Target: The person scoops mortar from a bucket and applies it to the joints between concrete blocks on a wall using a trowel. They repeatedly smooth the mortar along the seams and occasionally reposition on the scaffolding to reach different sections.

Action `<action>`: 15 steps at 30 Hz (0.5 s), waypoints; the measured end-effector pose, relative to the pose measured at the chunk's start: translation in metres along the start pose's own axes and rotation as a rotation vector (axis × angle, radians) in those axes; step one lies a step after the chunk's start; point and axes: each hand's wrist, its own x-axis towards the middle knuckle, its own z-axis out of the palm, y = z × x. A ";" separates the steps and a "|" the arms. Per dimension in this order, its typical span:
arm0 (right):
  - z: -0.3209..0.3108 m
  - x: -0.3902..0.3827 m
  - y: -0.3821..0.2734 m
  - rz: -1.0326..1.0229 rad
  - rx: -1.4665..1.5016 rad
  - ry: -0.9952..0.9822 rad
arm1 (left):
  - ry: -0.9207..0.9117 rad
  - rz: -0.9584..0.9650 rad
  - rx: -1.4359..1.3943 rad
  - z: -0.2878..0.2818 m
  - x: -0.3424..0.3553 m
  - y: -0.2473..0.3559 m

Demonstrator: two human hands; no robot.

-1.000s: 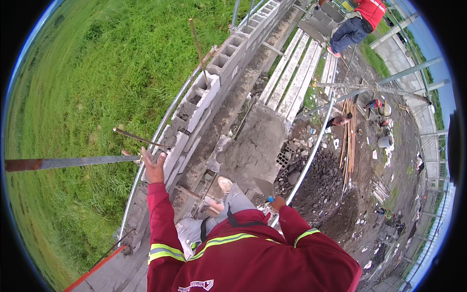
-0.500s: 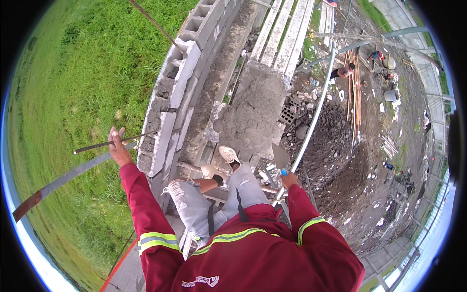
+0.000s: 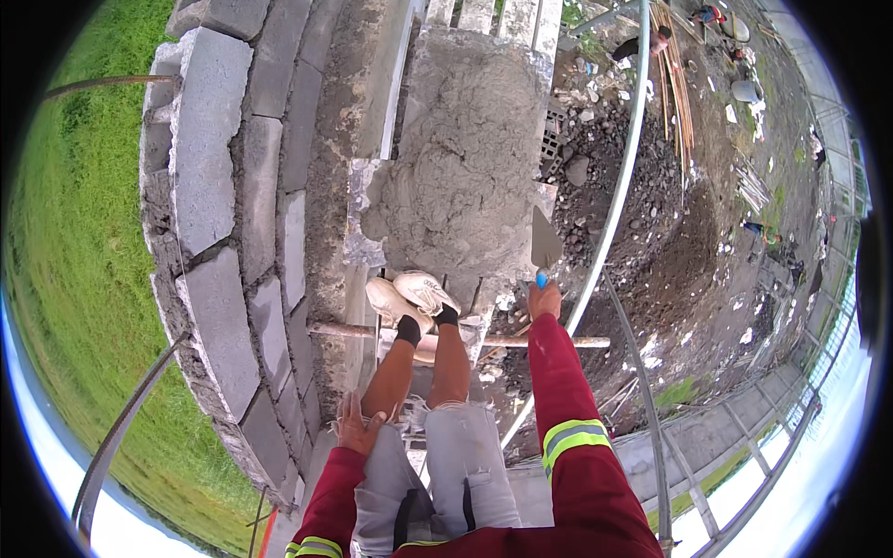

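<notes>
In my right hand [image 3: 545,300] is a pointing trowel [image 3: 545,240], its blue handle end showing above my fist and its grey blade directed away from me. The blade is beside the right edge of a wide heap of wet grey mortar [image 3: 465,158], which lies spread over a board in front of my shoes. My left hand [image 3: 357,425] holds nothing; its fingers are stretched out beside my left knee. Left of me runs a concrete block wall [image 3: 212,139], with mortar along its top and steel bars rising from it.
Pale scaffold planks [image 3: 516,19] extend beyond the mortar. A curved metal pipe [image 3: 625,177] passes on the right, above lower ground with rubble [image 3: 605,214]. A wooden pole [image 3: 549,342] crosses below my shoes. Another person [image 3: 656,42] is far off, near long rods [image 3: 672,84].
My left hand has let go of the steel bar at the wall and come down beside my knee. My view has turned toward the mortar. The trowel stays in my right hand.
</notes>
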 end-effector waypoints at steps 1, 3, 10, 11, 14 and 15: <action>0.021 0.032 0.001 -0.020 0.006 0.069 | 0.015 0.013 0.074 0.001 0.004 0.001; 0.062 0.091 0.011 -0.081 0.027 0.202 | 0.040 0.042 0.114 -0.009 0.017 0.002; 0.170 0.207 -0.015 -0.057 0.396 0.043 | 0.115 0.072 0.068 -0.041 0.051 0.027; 0.177 0.211 -0.030 -0.077 0.570 -0.051 | 0.127 0.076 0.100 -0.042 0.052 0.032; 0.184 0.204 -0.074 -0.023 0.822 -0.210 | 0.142 0.071 0.133 -0.043 0.058 0.044; 0.181 0.197 -0.085 -0.018 0.861 -0.231 | 0.145 0.087 0.142 -0.044 0.058 0.047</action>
